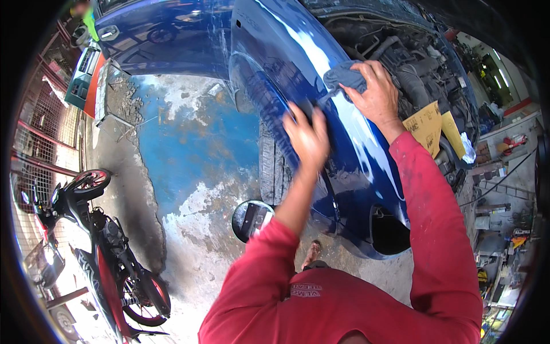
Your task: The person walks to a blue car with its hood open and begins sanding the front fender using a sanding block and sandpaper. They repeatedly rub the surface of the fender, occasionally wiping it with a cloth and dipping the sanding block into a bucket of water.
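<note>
A glossy blue car fender (286,54) curves beneath both my hands. My right hand (377,97) is closed on a damp-looking grey-blue cloth (342,77), which rests on the fender's upper edge beside the engine bay. Lower on the panel, near the wheel arch, my left hand (308,137) is smeared by motion. Its fingers press a small dark flat piece (306,109) against the paint; what that piece is made of cannot be made out. Bright light reflects in a white streak along the fender between the two hands.
Right of the fender lies the uncovered engine bay (409,63), with yellow-brown paper sheets (424,127) at its edge. A tire (272,163) stands under the arch. A round container (252,221) sits on the floor. At left are a motorcycle (109,264) and a metal grille (43,123).
</note>
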Demonstrator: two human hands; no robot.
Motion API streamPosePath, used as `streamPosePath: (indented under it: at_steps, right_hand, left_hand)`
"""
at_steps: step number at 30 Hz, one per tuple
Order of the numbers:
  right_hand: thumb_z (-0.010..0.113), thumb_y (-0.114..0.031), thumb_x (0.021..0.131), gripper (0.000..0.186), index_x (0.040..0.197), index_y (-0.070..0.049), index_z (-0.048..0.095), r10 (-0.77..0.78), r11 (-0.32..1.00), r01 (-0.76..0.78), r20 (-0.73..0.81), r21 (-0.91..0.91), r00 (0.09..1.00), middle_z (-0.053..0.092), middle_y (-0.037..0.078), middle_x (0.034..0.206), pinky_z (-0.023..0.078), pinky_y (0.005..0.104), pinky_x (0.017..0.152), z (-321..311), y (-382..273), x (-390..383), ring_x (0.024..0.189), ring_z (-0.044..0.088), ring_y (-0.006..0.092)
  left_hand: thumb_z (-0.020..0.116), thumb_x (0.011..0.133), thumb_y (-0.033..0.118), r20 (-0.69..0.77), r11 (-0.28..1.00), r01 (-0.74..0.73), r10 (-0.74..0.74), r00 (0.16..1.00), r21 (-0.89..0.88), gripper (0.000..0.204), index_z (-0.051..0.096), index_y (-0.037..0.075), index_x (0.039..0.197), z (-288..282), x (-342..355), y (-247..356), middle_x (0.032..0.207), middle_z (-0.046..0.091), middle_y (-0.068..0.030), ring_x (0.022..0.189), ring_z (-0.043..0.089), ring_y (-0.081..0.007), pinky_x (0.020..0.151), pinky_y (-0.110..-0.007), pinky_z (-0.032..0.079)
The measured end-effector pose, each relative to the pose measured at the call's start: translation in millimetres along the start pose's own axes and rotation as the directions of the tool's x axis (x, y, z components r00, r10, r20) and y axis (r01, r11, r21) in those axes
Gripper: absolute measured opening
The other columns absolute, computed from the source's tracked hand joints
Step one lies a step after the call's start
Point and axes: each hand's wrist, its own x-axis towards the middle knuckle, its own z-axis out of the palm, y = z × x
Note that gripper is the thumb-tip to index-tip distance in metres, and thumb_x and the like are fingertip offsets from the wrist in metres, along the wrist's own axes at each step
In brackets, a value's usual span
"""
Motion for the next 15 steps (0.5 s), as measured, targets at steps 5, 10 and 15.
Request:
streamPosePath:
  at_steps: [5, 10, 15]
  right_hand:
    - [0.092, -0.033, 0.081, 0.047, 0.120, -0.018, 0.071, -0.043, 0.999, 0.043, -0.034, 0.008, 0.998, 0.067, 0.008, 0.120, 0.059, 0.0491, 0.092, 3, 5, -2, 0.114, 0.069, 0.0367]
    - [0.087, -0.022, 0.082, 0.042, 0.120, -0.016, 0.070, 0.026, 0.978, -0.013, -0.058, 0.209, 0.998, 0.070, 0.013, 0.117, 0.059, 0.0501, 0.093, -1, 13, -7, 0.111, 0.070, 0.0408]
    - [0.084, -0.017, 0.084, 0.041, 0.121, -0.015, 0.068, -0.036, 0.947, 0.050, -0.050, 0.317, 0.998, 0.068, 0.013, 0.117, 0.056, 0.0551, 0.089, -33, 18, -55, 0.109, 0.069, 0.0429]
  left_hand:
    - [0.070, 0.105, 0.036, 0.195, 0.997, -0.018, 0.033, 0.980, -0.078, 0.087, 0.029, -0.010, 0.167, -43, -134, 63, 0.153, 0.042, -0.0400, 0.137, 0.047, -0.0563, 0.118, -0.061, 0.037]
    - [0.062, 0.106, 0.049, 0.086, 0.984, 0.173, -0.176, 0.981, 0.043, 0.085, 0.040, -0.012, 0.161, 3, 27, 15, 0.150, 0.050, -0.0387, 0.129, 0.054, -0.0558, 0.112, -0.056, 0.045]
    - [0.061, 0.109, 0.032, -0.095, 0.984, -0.022, 0.039, 0.995, 0.177, 0.068, 0.042, -0.006, 0.163, 4, -100, 64, 0.160, 0.043, -0.0371, 0.146, 0.041, -0.0597, 0.124, -0.064, 0.031]
